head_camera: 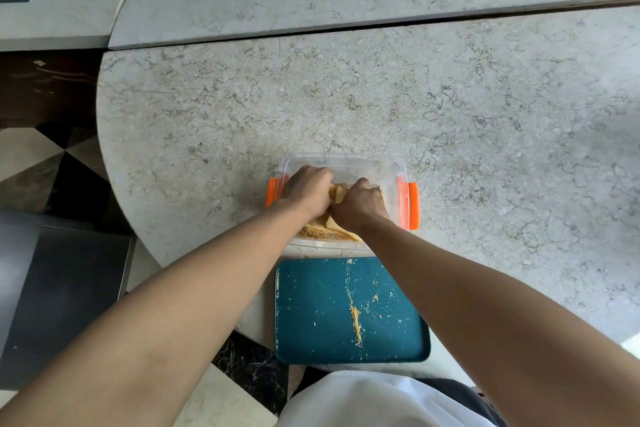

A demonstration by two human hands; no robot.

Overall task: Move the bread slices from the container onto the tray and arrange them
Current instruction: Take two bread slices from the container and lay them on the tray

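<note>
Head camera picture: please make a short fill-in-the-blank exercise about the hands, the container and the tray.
1. Both hands are inside the clear ____, on the bread slices.
2. The container has clips of ____ colour.
3. The teal tray holds only ____, no slices yet.
4. The tray lies ____ to the person than the container.

Missing words: container; orange; crumbs; nearer

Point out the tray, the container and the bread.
tray (311,322): head view, bare blue surface left of the crumb line.
container (381,166): head view, clear far wall near its right corner.
bread (337,192): head view, slice showing between the two hands.
</note>
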